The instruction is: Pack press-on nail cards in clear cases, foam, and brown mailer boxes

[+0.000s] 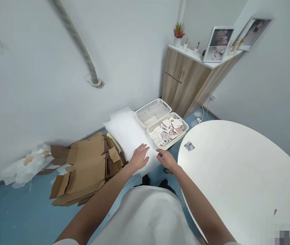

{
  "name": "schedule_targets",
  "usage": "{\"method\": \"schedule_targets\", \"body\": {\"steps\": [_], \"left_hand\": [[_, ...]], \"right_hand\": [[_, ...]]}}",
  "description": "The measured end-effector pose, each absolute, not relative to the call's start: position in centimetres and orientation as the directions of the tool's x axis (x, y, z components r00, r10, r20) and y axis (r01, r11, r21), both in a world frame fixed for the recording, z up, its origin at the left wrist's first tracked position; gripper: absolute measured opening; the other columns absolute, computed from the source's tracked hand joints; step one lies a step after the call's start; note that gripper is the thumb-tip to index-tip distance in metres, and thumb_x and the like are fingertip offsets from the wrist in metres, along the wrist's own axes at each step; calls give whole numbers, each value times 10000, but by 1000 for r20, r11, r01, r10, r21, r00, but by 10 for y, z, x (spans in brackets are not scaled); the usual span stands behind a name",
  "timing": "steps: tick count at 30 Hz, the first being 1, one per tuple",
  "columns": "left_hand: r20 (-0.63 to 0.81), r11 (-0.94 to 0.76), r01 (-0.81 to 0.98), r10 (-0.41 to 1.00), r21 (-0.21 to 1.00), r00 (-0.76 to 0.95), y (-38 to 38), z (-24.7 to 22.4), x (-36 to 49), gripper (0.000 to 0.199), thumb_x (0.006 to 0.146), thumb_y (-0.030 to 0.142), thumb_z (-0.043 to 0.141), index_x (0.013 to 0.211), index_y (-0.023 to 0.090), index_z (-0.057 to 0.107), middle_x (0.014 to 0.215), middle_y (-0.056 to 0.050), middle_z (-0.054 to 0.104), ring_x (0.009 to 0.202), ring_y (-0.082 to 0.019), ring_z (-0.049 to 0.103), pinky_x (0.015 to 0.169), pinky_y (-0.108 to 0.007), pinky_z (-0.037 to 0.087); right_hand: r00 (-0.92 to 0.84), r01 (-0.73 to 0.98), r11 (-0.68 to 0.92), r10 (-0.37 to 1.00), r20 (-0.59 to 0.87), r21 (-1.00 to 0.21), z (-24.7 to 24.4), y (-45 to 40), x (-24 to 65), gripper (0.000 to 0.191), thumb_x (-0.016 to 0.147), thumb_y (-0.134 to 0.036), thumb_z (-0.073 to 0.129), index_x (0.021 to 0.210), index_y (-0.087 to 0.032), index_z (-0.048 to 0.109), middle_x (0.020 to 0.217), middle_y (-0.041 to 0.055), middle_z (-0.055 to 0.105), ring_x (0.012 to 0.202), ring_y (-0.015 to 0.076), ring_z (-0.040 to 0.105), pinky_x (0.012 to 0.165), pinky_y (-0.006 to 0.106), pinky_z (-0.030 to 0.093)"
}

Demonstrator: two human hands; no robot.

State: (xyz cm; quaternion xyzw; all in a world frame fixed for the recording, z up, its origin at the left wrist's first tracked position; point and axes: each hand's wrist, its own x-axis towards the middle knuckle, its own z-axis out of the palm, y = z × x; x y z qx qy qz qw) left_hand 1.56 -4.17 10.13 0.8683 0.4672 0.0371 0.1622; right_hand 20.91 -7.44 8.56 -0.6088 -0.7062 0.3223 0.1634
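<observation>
Hovering over smooth white sheets [124, 129] in the head view, the left hand [139, 158] has its fingers spread apart. The right hand [166, 159], fingers loosely bent and parted, is near a white perforated plastic basket [177, 135] holding small printed packets [167, 131], beside the round white counter [237, 170].

The room is lit brightly and evenly by soft light, with the white sheets [127, 129] washed out almost to glare and a faint shadow cast on the wall [134, 51] beside the wood-grain cabinet [185, 75]. The cabinet and picture frames [218, 45] are tilted and stretched by wide-angle distortion. Fine print on the packets [169, 132] is lost to softness, and the lower right corner is broken into coarse pixel blocks.
</observation>
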Motion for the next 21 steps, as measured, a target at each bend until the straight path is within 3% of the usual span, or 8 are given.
{"method": "schedule_targets", "body": {"steps": [6,12,21], "left_hand": [[-144,-509,779,797,367,587,-19,105,-12,479,783,296,446,1246,210,360,1273,-89,446,1214,-228,347,957,-395,305],[-152,-440,822,842,361,517,11,106,-14,595,768,308,454,1306,162,246,1254,-127,446,1168,-255,386,918,-393,308],[-255,-338,886,870,318,423,88,101,10,543,784,268,388,1309,191,273,1211,-94,497,1105,-257,411,869,-388,325]], "right_hand": [[-234,792,89,958,-166,-604,97,-47,182,348,820,-250,441,1162,-193,478,918,49,642,778,140,603,699,262,444],[-260,806,88,941,-217,-585,107,-6,191,332,823,-273,438,1140,-188,488,940,50,641,770,134,605,694,256,442],[-199,888,124,972,-127,-442,86,101,189,293,827,-302,432,1078,-183,528,1052,80,608,1004,203,526,852,328,355]]}}
